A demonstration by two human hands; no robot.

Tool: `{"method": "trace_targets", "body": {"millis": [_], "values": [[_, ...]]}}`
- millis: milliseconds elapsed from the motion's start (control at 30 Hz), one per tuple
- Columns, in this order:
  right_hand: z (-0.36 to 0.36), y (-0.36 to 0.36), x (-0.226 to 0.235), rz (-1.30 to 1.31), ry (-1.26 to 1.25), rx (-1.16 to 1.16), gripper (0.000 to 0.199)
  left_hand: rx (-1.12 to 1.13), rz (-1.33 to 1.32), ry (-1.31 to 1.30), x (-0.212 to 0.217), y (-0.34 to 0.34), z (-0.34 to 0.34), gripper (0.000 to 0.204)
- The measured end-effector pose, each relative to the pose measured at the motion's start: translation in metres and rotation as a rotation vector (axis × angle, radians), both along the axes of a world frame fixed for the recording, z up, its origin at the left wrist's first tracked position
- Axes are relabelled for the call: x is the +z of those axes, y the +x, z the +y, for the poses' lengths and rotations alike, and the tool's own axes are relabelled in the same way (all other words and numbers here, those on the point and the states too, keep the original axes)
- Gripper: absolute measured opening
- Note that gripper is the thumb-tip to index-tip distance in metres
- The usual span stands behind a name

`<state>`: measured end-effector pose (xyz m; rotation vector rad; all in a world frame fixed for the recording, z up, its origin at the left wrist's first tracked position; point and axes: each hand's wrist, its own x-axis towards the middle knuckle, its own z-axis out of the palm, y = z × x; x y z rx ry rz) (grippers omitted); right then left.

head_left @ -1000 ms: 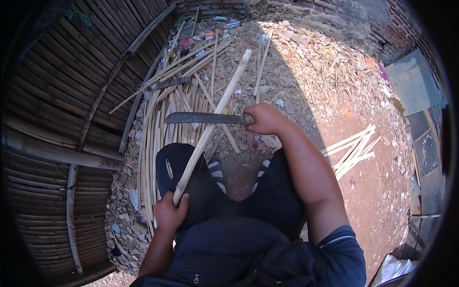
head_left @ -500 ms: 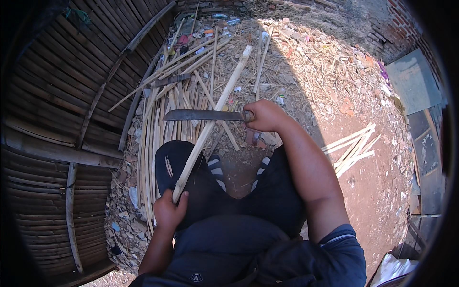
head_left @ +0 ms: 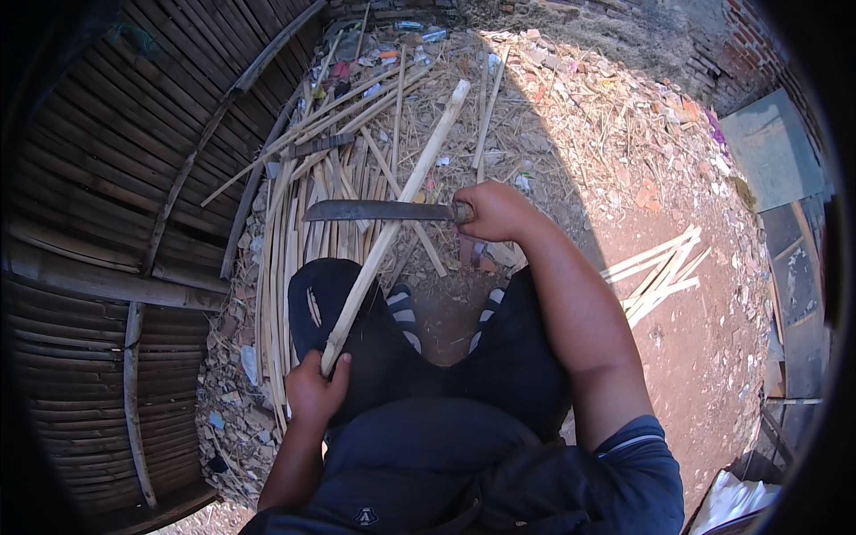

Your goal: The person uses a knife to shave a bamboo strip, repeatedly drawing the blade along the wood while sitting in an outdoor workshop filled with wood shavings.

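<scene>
While my left grip [head_left: 312,390] is curled round the near end of a long, pale wooden strip [head_left: 376,262], my right grip [head_left: 490,212] wraps a dark metal machete's [head_left: 357,210] handle.

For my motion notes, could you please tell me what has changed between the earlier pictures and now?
Little: the right hand, the machete and the wooden strip have shifted slightly up the picture, as has the whole view. Nothing was taken hold of or let go; the left hand still grips the near end of the wooden strip.
</scene>
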<state>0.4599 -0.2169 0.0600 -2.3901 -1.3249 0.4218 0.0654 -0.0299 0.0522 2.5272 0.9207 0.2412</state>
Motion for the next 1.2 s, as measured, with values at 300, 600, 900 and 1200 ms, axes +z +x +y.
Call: {"method": "trace_targets", "body": {"millis": [300,600,900,1200], "values": [[-0.001,0.001,-0.01,-0.009,0.082,0.001,0.035,-0.014,0.023,0.023,0.002,0.003,-0.001,0.042],[0.0,0.001,-0.005,0.021,0.026,0.003,0.046,-0.024,0.0,0.036,0.0,0.002,0.0,0.042],[0.001,0.0,-0.001,0.048,0.009,0.012,0.046,-0.012,-0.012,0.035,-0.001,0.002,0.0,0.043],[0.001,0.003,-0.007,0.04,0.018,0.029,0.046,-0.015,-0.007,0.036,-0.004,0.002,0.001,0.043]]}}
